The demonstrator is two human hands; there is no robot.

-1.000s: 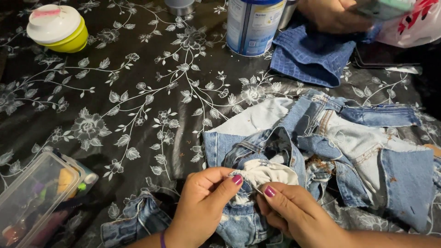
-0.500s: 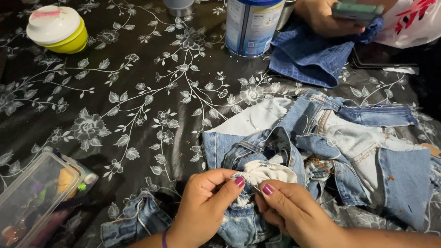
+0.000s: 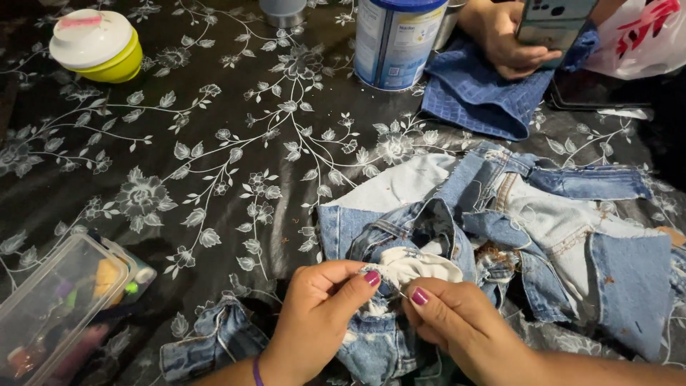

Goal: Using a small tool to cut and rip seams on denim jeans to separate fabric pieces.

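Pinching white cloth (image 3: 418, 263): both hands' curled fingertips (image 3: 371, 277).

I see my left hand (image 3: 314, 329) and right hand (image 3: 464, 329), both bare and sleeveless with magenta-painted nails, a thin purple band circling the left wrist.

Dim overhead light, perhaps slight blur

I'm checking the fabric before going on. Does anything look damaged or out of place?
Yes: the denim garment under both hands has frayed, torn edges and lies bunched, with white lining pushed out. Nothing looks spilled.
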